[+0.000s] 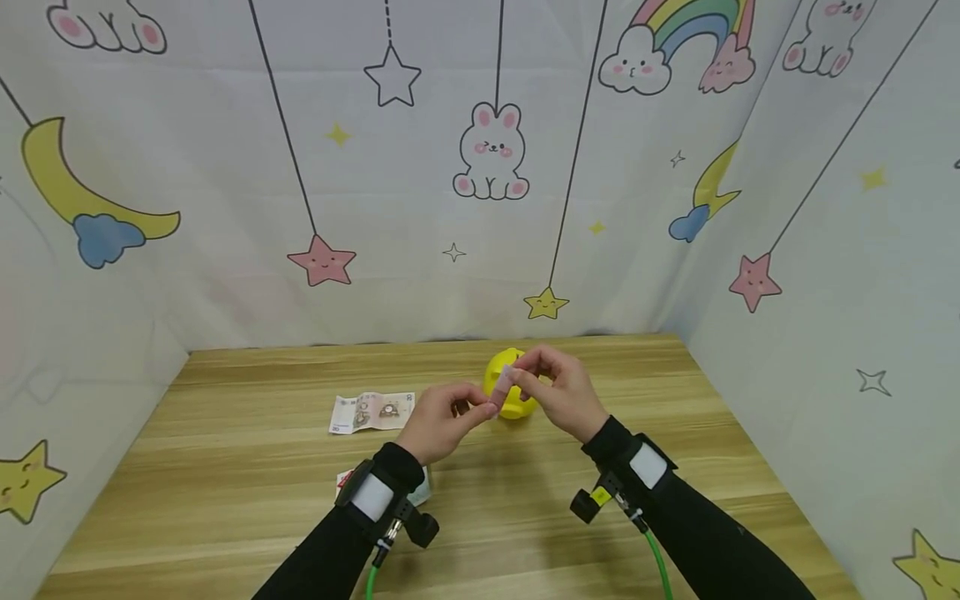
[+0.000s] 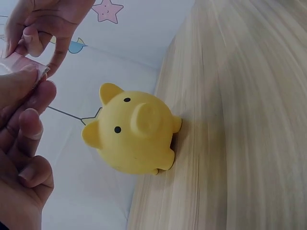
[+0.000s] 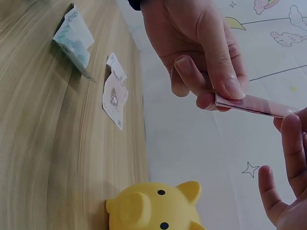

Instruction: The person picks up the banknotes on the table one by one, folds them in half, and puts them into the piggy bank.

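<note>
Between both hands is a narrow folded pinkish banknote (image 1: 502, 388), held up above the table. My left hand (image 1: 442, 421) pinches its lower left end between thumb and fingers. At the upper right end, the fingertips of my right hand (image 1: 564, 393) pinch it too. Just behind the note, partly covered by the hands in the head view, a yellow piggy bank (image 2: 136, 132) stands upright on the table. The right wrist view shows the folded strip (image 3: 256, 104) stretched from one hand to the other.
On the wooden table (image 1: 225, 492), a creased pale banknote (image 1: 372, 412) lies left of the hands. A bent greenish banknote (image 3: 74, 40) lies nearer, mostly hidden under the left wrist in the head view. A printed white curtain (image 1: 420, 292) encloses the back and sides.
</note>
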Action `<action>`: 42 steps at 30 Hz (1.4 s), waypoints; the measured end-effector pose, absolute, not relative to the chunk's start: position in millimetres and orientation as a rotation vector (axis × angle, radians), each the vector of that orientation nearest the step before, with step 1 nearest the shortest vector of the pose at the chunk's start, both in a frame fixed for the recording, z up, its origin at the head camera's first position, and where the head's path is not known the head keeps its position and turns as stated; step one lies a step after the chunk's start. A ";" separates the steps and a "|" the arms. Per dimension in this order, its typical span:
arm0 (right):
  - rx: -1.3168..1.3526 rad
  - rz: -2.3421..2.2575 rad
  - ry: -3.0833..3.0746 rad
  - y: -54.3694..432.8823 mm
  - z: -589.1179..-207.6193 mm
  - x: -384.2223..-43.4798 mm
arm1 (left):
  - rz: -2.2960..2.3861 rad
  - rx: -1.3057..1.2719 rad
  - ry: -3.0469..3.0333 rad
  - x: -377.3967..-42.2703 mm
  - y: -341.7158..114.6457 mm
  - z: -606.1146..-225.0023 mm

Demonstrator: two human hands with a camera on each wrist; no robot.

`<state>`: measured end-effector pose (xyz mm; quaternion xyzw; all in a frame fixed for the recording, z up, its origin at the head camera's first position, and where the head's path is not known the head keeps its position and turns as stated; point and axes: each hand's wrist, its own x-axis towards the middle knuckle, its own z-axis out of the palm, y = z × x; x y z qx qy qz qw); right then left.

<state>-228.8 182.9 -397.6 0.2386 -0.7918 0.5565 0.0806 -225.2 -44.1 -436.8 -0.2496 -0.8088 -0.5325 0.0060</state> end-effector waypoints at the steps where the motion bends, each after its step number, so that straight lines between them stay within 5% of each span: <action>1: 0.705 1.671 -2.368 182.7 -398.0 -228.8 | -1.654 -0.779 -2.529 -225.1 -44.3 -437.0; 21: 0.825 1.475 -2.367 178.2 -406.4 -228.4 | -1.657 -0.621 -2.523 -227.6 -44.3 -428.6; 42: 0.853 1.389 -2.326 172.9 -408.3 -228.6 | -1.584 -0.755 -2.412 -228.0 -41.2 -429.0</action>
